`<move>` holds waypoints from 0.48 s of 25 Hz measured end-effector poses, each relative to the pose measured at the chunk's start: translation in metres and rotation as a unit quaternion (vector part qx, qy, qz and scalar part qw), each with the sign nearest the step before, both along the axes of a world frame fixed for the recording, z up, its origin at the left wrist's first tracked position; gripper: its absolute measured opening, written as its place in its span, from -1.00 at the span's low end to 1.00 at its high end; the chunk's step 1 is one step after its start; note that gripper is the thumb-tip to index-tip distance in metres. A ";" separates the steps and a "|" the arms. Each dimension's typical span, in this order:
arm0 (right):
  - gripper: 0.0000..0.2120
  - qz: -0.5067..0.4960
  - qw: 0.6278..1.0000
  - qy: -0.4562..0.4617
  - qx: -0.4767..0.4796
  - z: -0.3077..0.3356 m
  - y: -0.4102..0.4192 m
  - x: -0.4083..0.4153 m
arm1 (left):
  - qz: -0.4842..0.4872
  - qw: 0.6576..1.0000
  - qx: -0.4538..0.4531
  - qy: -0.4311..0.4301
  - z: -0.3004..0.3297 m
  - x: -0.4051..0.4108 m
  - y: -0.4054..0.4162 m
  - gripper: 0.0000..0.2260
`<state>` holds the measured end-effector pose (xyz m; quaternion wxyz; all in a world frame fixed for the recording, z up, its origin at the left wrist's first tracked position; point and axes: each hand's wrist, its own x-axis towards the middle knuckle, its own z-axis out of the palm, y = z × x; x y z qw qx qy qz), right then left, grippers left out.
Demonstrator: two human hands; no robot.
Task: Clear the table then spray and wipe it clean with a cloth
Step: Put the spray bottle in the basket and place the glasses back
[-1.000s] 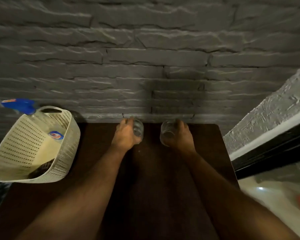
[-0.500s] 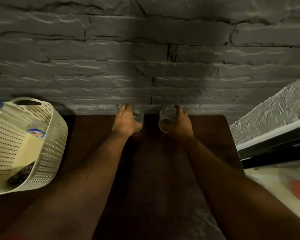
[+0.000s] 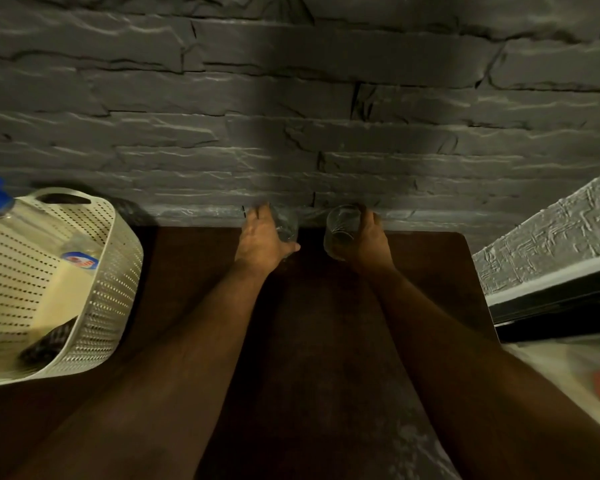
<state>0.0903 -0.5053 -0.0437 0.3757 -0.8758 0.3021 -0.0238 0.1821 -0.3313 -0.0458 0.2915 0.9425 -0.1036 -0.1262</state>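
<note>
Left hand [image 3: 262,242]: closed around a clear glass [image 3: 286,225], held at the far edge of the dark table [image 3: 430,271]. Right hand [image 3: 368,242]: wrapped around a second glass [image 3: 340,225] just beside it. Far left: perforated basket [image 3: 115,271], in which a spray bottle [image 3: 0,202] is stood.

We face a far wall [image 3: 291,98] of rough grey stone blocks, dimly lit, with a paler textured wall [image 3: 551,244] and dark trim [image 3: 555,306] at right.
</note>
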 end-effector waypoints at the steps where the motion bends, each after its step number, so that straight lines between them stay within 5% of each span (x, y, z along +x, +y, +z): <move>1: -0.02 0.002 1.000 0.004 -0.001 0.000 0.000 -0.001 | -0.001 1.000 -0.004 0.003 0.001 -0.001 0.002 0.00; 6: 0.06 0.002 0.999 -0.004 -0.045 0.010 0.007 -0.017 | 0.014 0.999 -0.037 -0.009 0.010 -0.018 0.026 0.10; 12: -0.34 0.047 0.985 -0.052 -0.159 0.045 0.053 -0.087 | 0.016 0.999 0.006 -0.039 0.036 -0.104 0.084 -0.07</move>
